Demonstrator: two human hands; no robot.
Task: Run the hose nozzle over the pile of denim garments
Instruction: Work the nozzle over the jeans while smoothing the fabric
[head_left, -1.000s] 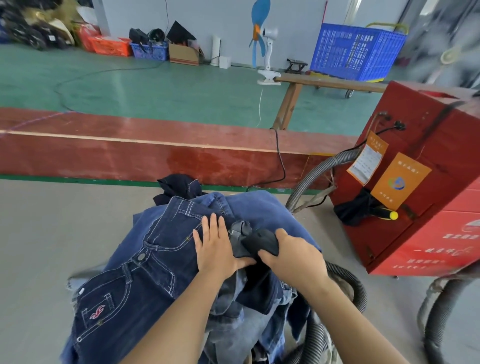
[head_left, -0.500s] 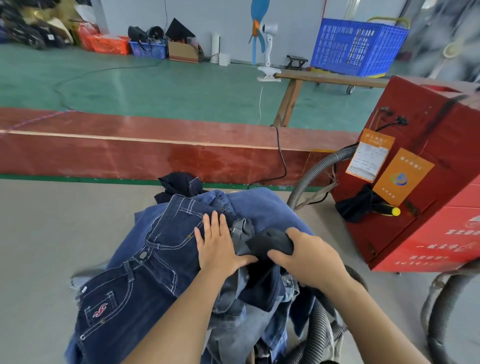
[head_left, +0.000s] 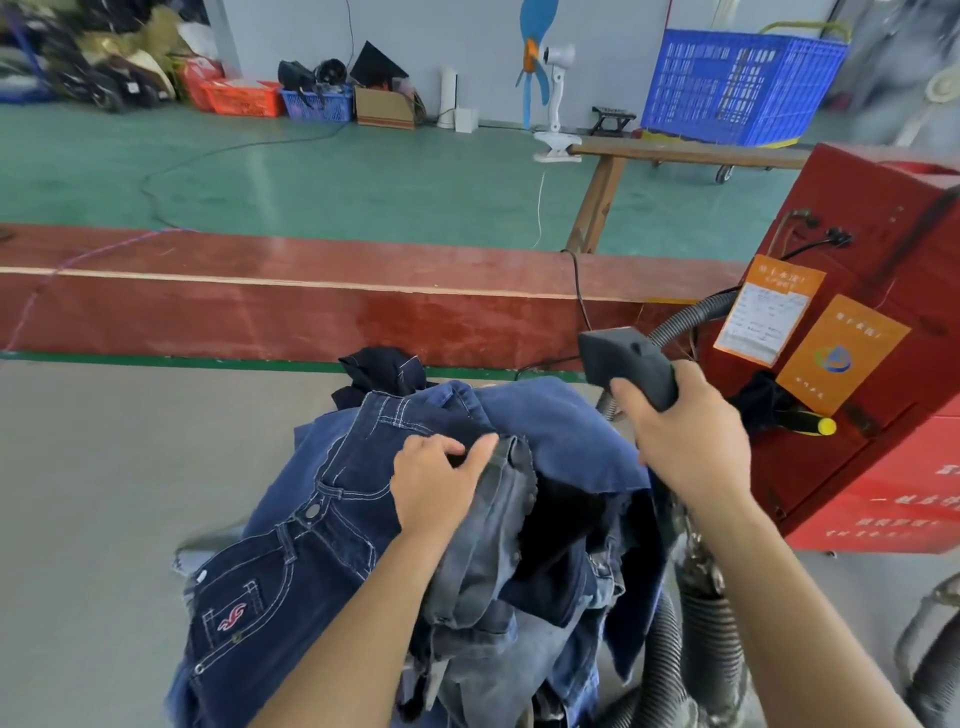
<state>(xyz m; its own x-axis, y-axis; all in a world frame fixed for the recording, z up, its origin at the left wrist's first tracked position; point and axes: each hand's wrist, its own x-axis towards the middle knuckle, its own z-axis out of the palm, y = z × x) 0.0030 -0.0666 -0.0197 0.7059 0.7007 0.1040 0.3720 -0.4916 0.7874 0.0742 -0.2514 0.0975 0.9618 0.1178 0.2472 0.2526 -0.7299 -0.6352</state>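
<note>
A pile of dark and mid-blue denim garments (head_left: 322, 545) lies on the grey surface right in front of me. My left hand (head_left: 436, 480) sits on top of the pile and pinches a grey fold of fabric between thumb and fingers. My right hand (head_left: 685, 447) grips the black hose nozzle (head_left: 626, 364) and holds it raised above the pile's far right edge, clear of the cloth. The grey ribbed hose (head_left: 691, 654) runs down beside the pile at the lower right.
A red machine (head_left: 883, 364) with orange tags stands close on the right, another ribbed hose (head_left: 685, 322) entering it. A red wooden barrier (head_left: 291, 312) crosses behind the pile. Beyond lie a green floor, a fan, a blue crate (head_left: 737, 83) and boxes.
My right hand has lifted the nozzle off the top of the pile, up and to the right. My left hand went from lying flat on the denim to pinching a fold.
</note>
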